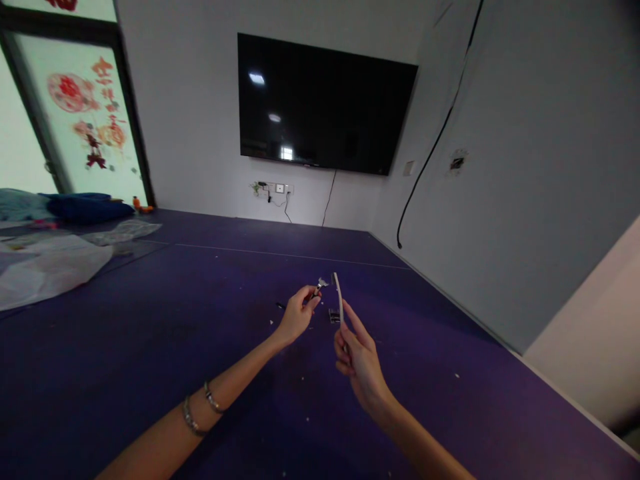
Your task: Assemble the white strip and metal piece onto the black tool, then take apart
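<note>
My left hand (299,313) is closed round the dark handle of a small razor (323,284), its pale, silvery head pointing up and away. Close by on the right, a white toothbrush (339,293) stands nearly upright in my right hand (361,357), fingers wrapped round its lower handle. The dark bristles face left, toward the razor head, with a narrow gap seeming to lie between them. Behind the toothbrush, a small black-and-silver piece (334,316) lies on the purple surface (240,373). A short black piece (281,305) lies left of my left hand.
White crumbs and scraps (271,323) dot the purple surface. Clear plastic sheeting (60,267) and a dark blue cloth (93,208) lie at the left. A black cable (431,157) hangs along the right wall. A television (325,107) is mounted on the far wall.
</note>
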The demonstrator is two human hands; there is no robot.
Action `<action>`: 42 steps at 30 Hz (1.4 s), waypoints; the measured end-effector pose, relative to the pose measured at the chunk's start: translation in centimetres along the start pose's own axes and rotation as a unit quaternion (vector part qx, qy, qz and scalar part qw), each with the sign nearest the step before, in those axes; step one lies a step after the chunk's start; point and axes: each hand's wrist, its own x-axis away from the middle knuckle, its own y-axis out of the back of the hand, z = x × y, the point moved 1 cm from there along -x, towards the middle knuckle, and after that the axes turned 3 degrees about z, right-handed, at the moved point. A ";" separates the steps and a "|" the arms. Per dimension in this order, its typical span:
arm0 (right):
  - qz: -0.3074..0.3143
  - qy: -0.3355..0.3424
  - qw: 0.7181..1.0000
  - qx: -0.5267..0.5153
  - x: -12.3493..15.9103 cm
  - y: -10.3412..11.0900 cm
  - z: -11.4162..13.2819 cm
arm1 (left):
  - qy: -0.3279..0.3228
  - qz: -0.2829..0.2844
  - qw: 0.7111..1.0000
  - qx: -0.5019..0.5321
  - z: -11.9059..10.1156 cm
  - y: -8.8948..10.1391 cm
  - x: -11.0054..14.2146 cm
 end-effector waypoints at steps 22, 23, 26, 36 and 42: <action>0.005 -0.004 1.000 -0.023 -0.1 -0.4 0.2 | -0.006 -0.034 0.999 -0.011 -0.2 0.2 0.1; 0.005 -0.003 1.000 -0.023 -0.2 -0.4 0.3 | -0.006 -0.032 0.999 -0.012 -0.2 0.1 0.1; 0.013 -0.013 1.000 -0.021 -0.2 -0.4 0.1 | -0.010 -0.029 0.999 -0.014 -0.3 0.1 0.2; -0.002 -0.017 0.999 -0.045 0.0 -0.4 0.2 | -0.010 -0.020 1.000 -0.006 -0.3 0.0 0.2; 0.003 -0.035 0.997 -0.071 0.8 -0.8 -0.8 | -0.004 -0.027 1.000 -0.002 -0.4 0.1 0.2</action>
